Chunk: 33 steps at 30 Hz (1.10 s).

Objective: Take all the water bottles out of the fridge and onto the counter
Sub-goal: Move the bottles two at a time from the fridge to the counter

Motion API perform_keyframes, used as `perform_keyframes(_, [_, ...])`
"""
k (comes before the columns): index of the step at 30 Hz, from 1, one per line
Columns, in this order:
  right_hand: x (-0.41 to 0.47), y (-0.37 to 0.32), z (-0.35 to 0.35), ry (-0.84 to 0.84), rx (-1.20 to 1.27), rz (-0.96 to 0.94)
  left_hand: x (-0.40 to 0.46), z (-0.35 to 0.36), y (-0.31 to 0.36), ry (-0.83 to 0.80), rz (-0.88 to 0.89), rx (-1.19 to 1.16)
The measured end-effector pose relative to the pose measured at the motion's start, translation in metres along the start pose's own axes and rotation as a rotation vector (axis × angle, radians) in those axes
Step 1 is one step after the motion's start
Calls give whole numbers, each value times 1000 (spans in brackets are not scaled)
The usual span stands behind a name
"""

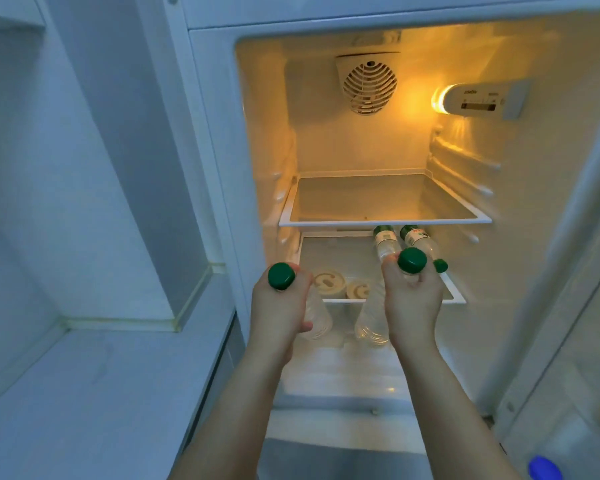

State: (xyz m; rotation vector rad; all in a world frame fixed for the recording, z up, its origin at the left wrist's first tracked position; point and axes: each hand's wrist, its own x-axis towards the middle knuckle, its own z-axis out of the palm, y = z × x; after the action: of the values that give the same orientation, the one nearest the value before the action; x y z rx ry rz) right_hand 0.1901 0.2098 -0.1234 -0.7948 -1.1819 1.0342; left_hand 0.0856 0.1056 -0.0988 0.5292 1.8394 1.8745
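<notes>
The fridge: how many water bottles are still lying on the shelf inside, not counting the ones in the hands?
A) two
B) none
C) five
A: two bottles lie side by side on the second shelf, while the left hand and right hand each hold another green-capped bottle.

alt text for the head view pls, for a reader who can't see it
Each hand grips a clear, green-capped water bottle in front of an open, lit fridge: left hand on one bottle, right hand on another. Two more bottles lie on the second shelf beside two round lidded tubs; the top shelf looks bare.
</notes>
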Motion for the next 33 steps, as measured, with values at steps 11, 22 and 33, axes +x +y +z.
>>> perform_keyframes(11, [-152,-25,-5,-217,-57,170,-113,-121,-24,64,-97,77])
perform_keyframes(22, [-257,-62,-8,-588,-72,280,-226,-216,-38,302,-173,77])
perform_keyframes(33, [-362,-78,-26,-1084,-49,448,-361,-260,-55,673,-264,30])
